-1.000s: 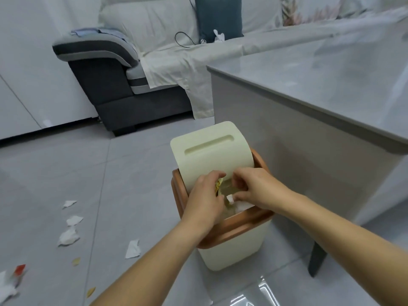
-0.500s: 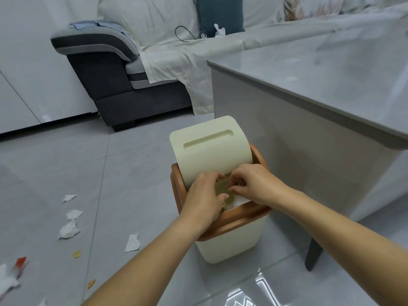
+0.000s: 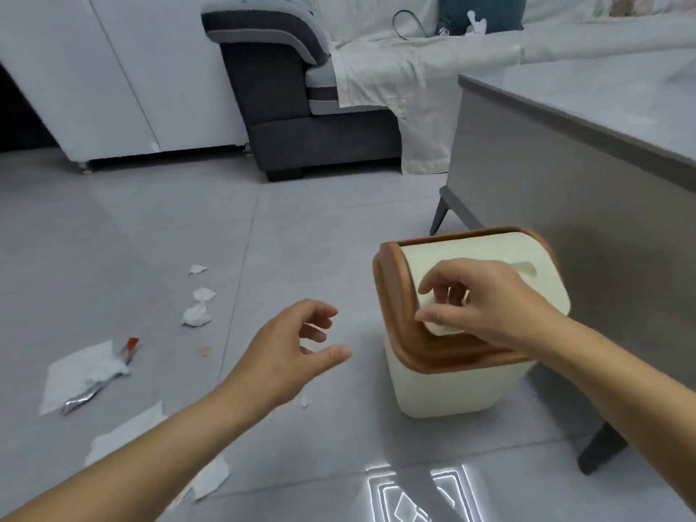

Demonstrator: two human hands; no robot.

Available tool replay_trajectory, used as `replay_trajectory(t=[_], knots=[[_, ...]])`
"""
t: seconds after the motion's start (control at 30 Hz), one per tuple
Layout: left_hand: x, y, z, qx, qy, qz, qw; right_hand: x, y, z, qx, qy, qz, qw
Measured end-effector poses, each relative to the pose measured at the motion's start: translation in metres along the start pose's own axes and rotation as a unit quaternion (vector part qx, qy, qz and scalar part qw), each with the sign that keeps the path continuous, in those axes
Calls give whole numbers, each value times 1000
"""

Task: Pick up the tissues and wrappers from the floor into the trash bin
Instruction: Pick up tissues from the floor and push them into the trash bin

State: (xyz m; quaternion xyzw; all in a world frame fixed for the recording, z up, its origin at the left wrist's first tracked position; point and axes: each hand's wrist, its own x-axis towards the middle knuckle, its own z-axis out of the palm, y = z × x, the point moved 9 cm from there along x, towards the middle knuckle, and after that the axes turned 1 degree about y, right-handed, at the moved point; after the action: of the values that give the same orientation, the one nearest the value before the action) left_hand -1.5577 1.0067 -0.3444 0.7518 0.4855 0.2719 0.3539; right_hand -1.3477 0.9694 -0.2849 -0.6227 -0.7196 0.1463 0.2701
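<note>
The cream trash bin (image 3: 440, 389) with a brown rim stands on the floor to the right, its swing lid (image 3: 486, 248) down over the opening. My right hand (image 3: 489, 307) lies on the lid, thumb and fingers pinching its lower front edge. Left of the bin, my left hand (image 3: 297, 348) hovers above the floor, open and holding nothing. Crumpled tissues (image 3: 196, 315) lie in a row further left. A large tissue (image 3: 75, 371) has a silver wrapper (image 3: 94, 389) with a red tip on it. A small yellow wrapper (image 3: 205, 351) lies between them. More tissues (image 3: 128, 431) are partly hidden under my left forearm.
A grey table (image 3: 565, 175) stands right behind the bin, with one leg (image 3: 440, 216) beyond it and another leg (image 3: 599, 446) nearer me. A dark sofa (image 3: 286, 118) draped with a pale sheet is at the back, a white cabinet (image 3: 132, 88) to its left.
My left hand has come out of the bin and moved left, open. The lid has swung down shut under my right hand. The view has turned left, showing more litter.
</note>
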Motion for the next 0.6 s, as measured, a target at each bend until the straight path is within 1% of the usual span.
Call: replay_trajectory(t=[0.07, 0.13, 0.17, 0.27, 0.33, 0.4, 0.47, 0.53, 0.6], knots=[[-25, -53, -23, 45, -6, -46, 998, 2, -34, 23, 28, -25, -31, 999], [-53, -117, -48, 78, 11, -107, 991, 3, -64, 65, 60, -81, -62, 993], [-69, -152, -60, 84, 31, -148, 985, 4, -76, 93, 58, -117, -77, 988], [-126, -252, -91, 81, 100, -285, 950, 4, -92, 192, -5, -242, -90, 966], [-156, -294, -93, 71, 113, -342, 930, 4, -82, 246, -47, -299, -63, 951], [-183, -323, -97, 81, 108, -371, 919, 3, -82, 300, -90, -343, -61, 933], [-199, -339, -104, 94, 107, -375, 916, 1, -89, 344, -108, -375, -71, 918], [-210, -352, -113, 95, 114, -377, 914, 1, -103, 381, -113, -384, -90, 912], [-219, -364, -118, 98, 115, -383, 911, 4, -121, 412, -114, -376, -111, 913]])
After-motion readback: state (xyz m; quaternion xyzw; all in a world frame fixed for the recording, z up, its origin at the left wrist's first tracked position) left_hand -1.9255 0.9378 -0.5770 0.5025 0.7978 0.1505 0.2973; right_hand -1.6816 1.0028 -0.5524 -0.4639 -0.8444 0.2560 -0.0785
